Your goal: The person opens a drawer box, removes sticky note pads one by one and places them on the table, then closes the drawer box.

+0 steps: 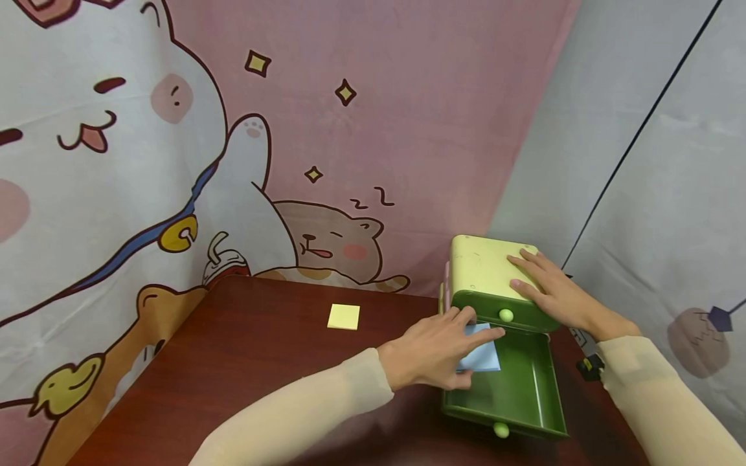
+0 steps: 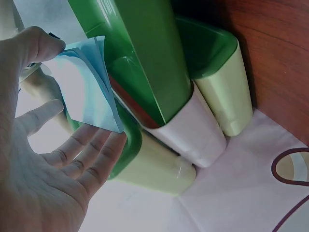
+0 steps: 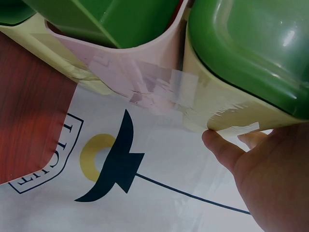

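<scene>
Nearest, a glossy green, plastic-looking drawer (image 1: 524,395) with a round pale-green knob (image 1: 501,430) juts from the front of a small cabinet of pale-yellow and pink shells (image 1: 480,262). Just in front of the cabinet, over the drawer's back-left part, the left hand (image 1: 431,346) holds a thin pad of light-blue paper notes (image 1: 484,359) between thumb and fingertips at opposite edges, index finger stretched straight; whether the pad touches the drawer floor I cannot tell. It should handle as very light and limp, easy to crease: its sheets part and bow a little in the left wrist view, so a gentle grip across the whole stack at two opposite edges should suit it. Partly covered, it looks about square, so no long axis stands out; its broad face turns up, its near edge roughly in line with the cabinet's front. Farther on, the right hand (image 1: 559,294) rests on the right side of the cabinet's top, fingers spread, grasping nothing. Left of the cabinet, well apart, a square pale-yellow paper pad (image 1: 344,317) lies on the dark red-brown desk (image 1: 268,349). Behind hangs a pink-and-white cartoon-printed cloth (image 1: 408,129).
</scene>
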A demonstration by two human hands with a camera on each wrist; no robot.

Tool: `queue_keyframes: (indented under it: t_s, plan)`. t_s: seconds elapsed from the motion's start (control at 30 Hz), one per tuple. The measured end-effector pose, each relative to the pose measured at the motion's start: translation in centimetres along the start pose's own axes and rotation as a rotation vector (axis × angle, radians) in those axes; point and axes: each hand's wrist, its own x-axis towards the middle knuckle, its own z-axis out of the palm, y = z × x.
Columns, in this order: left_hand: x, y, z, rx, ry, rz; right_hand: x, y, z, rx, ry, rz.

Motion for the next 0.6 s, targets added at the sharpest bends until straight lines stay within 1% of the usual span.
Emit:
queue_keyframes:
  t_s: [0.17, 0.4, 0.5, 0.6]
  plan:
    - [-1.5, -0.9, -0.1, -0.013, 0.060, 0.002, -0.1, 0.0, 0.0, 0.006, -0.003, 0.001]
    - [-3.6, -2.3, 0.5, -0.027, 0.132, 0.000, 0.0, 0.0, 0.0, 0.000, 0.007, -0.007]
    - [-4.4, -2.9, 0.6, -0.054, 0.140, -0.009, 0.0, 0.1, 0.0, -0.003, 0.007, -0.008]
    - [-5.3, -3.7, 0.8, -0.085, 0.128, -0.028, 0.0, 0.0, 0.0, 0.000, 0.002, -0.007]
